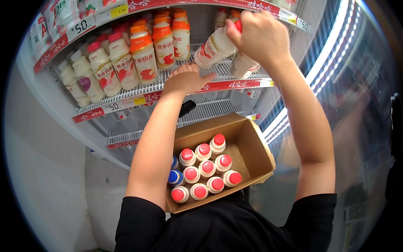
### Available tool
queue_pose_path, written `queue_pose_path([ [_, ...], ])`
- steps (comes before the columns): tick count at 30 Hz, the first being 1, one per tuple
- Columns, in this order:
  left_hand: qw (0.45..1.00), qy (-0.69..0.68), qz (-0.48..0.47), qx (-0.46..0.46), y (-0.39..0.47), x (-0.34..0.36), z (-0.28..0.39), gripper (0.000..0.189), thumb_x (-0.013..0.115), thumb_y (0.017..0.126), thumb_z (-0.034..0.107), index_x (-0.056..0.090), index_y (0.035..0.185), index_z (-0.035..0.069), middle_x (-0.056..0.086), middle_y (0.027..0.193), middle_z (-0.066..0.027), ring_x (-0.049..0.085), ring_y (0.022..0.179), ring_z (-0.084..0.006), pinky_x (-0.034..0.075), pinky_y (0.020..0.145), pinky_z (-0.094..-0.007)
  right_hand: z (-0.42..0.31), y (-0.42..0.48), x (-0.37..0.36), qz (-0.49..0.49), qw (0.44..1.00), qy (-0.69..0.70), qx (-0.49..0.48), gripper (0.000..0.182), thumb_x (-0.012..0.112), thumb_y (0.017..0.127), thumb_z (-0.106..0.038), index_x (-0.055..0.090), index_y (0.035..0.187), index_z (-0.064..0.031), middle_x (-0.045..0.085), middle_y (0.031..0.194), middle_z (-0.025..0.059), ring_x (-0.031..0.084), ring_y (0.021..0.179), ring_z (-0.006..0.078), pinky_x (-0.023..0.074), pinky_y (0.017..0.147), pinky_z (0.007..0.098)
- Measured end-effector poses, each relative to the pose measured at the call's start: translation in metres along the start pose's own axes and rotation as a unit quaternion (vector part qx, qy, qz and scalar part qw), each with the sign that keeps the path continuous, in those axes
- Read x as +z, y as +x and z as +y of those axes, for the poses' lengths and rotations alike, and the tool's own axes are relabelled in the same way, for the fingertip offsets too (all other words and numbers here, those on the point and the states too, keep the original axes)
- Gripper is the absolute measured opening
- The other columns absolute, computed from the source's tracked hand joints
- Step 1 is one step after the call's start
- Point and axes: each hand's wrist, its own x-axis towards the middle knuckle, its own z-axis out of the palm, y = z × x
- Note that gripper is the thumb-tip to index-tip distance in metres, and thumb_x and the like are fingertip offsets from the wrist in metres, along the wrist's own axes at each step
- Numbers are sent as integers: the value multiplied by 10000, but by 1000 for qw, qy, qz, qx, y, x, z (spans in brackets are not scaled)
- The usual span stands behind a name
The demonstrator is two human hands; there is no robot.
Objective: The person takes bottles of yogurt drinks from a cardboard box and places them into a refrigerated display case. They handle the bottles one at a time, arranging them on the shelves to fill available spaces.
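Observation:
My right hand [264, 36] grips a white plastic drink bottle [211, 50] near its red cap. The bottle tilts over the wire shelf [222, 71] of a display fridge, its base towards the lower left. By that base, my left hand [185, 78] lies palm down over the shelf's front edge, thumb apart and nothing visible in it; its fingertips are partly hidden. Another white bottle [244, 66] stands behind, below my right hand. Against my body is a cardboard box [259, 148] holding several red-capped bottles [207, 167] and blue-capped bottles [174, 177].
Orange-capped bottles [144, 56] and pink-capped bottles [105, 74] fill the shelf's left side. Above runs another shelf edge with price tags [118, 12]. A lower wire rack [204, 110] holds clear bottles [252, 96]. The fridge's lit glass door [352, 104] is at right.

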Motion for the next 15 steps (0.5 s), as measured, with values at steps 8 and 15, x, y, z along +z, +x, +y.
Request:
queue_pose_path([
  [8, 944, -129, 165, 255, -32, 2, -4, 1250, 931, 687, 555, 319, 1662, 68, 601, 1506, -205, 586, 1382, -388, 457, 1161, -486, 23, -30, -60, -92, 957, 173, 213, 489, 675, 967, -447, 679, 802, 13, 667, 726, 244, 683, 695, 422, 548, 661, 476],
  [15, 869, -324, 121, 354, -92, 96, 52, 1059, 926, 710, 192, 374, 1594, 7, 616, 1418, -238, 611, 1329, -429, 502, 1104, -472, -15, -119, -91, -235, 892, 209, 324, 466, 768, 904, -434, 668, 787, 5, 693, 732, 230, 704, 718, 428, 553, 691, 498],
])
